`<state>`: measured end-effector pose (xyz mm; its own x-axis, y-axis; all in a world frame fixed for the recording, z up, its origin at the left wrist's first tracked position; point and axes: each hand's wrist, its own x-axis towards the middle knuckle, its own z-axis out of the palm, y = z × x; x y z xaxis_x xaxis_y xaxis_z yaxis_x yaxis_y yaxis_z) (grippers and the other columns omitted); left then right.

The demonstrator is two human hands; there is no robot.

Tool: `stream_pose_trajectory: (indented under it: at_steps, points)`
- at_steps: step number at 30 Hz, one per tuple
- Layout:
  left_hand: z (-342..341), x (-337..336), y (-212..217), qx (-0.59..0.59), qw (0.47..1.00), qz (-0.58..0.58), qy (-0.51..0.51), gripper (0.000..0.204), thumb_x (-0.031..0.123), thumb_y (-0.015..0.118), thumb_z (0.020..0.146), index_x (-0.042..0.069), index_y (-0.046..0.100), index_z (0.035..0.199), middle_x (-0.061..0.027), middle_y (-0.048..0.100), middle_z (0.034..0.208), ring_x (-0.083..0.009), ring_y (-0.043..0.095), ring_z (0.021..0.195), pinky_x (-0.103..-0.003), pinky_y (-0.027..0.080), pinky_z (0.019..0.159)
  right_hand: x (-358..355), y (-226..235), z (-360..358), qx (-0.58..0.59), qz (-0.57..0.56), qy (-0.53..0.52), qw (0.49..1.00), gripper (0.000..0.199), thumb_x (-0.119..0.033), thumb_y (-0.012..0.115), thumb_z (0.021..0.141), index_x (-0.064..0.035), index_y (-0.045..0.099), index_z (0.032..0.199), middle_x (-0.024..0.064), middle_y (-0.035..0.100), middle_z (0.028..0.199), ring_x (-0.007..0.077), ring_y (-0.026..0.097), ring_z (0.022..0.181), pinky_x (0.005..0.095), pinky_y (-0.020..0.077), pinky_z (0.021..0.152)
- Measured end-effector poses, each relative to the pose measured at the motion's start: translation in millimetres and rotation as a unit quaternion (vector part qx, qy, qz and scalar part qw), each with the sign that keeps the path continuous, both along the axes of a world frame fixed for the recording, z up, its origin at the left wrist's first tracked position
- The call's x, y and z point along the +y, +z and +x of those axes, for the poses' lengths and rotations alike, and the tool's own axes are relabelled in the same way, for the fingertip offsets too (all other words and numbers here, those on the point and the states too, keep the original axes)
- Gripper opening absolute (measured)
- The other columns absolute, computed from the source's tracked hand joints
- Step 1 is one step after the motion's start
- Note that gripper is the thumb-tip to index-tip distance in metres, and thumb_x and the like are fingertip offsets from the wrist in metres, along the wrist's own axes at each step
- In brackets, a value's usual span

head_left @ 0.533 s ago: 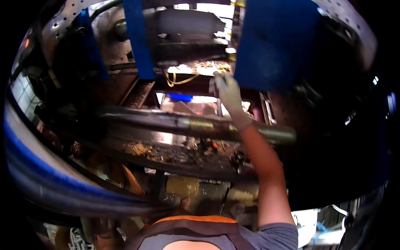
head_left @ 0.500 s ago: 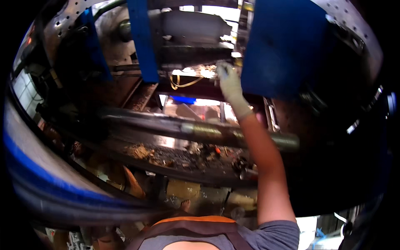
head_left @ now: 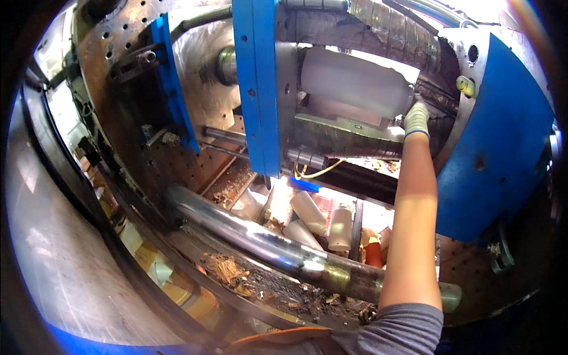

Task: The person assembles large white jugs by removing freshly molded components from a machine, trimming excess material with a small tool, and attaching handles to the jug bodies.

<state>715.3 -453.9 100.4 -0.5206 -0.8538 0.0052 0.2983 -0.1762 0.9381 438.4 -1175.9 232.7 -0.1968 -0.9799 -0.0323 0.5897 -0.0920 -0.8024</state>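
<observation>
My right hand [head_left: 417,120], in a pale knitted glove, reaches far into the machine at the end of a stretched arm. Its fingers are closed at the narrow neck end of a large, frosted whitish plastic bottle [head_left: 355,84]; the fingertips are partly hidden. The bottle lies sideways, slightly tilted, between a blue plate [head_left: 257,89] on its left and a wide blue panel [head_left: 503,142] on its right. My left hand is out of view.
A thick shiny steel bar [head_left: 254,228] crosses in front of me, below my forearm. Under it, a ledge carries chips and dark debris [head_left: 228,269]. Several whitish bottles [head_left: 340,228] lie in the opening below. A yellow loop [head_left: 322,170] hangs under the machine's middle. A curved metal panel [head_left: 77,236] stands at left.
My right hand has moved from below and beside the bottle up to its neck end. The whole view has shifted and tilted, bringing the machine closer and lower in the picture.
</observation>
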Motion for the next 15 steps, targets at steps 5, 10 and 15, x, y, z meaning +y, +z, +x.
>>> stream_pose_trajectory:
  at_steps: [5,10,15]
  points:
    - [-18.9,2.5,-11.6,0.021,0.997,-0.047,-0.062,0.025,0.026,0.066,0.084,0.003,0.067,0.074,-0.0112,0.063,0.064,-0.0210,0.057,0.051,-0.030,0.044,0.043,150.9,-7.2,19.0,-0.036,-0.105,-0.055,0.992,0.038,-0.040,0.061,0.086,-0.0053,0.063,0.102,0.0098,0.066,0.093,0.0249,0.065,0.077,0.0422,0.0555,0.071]
    - [-62.0,31.4,-10.2,0.034,0.979,-0.115,-0.162,0.021,0.022,0.067,0.083,0.003,0.067,0.074,-0.0117,0.063,0.065,-0.0212,0.058,0.052,-0.030,0.046,0.044,402.6,-74.8,-19.8,0.177,-0.397,-0.339,0.834,0.046,-0.034,0.058,0.089,0.0023,0.057,0.116,0.0121,0.057,0.115,0.0224,0.059,0.094,0.0397,0.0486,0.084]
    - [-113.4,77.6,1.0,0.072,0.937,-0.186,-0.285,0.018,0.019,0.068,0.083,0.003,0.067,0.075,-0.0123,0.064,0.066,-0.0215,0.060,0.054,-0.030,0.047,0.045,599.5,-98.8,-182.2,0.062,-0.336,-0.259,0.903,0.044,-0.031,0.046,0.096,0.0017,0.050,0.126,0.0091,0.062,0.103,0.0180,0.062,0.091,0.0363,0.0516,0.085]
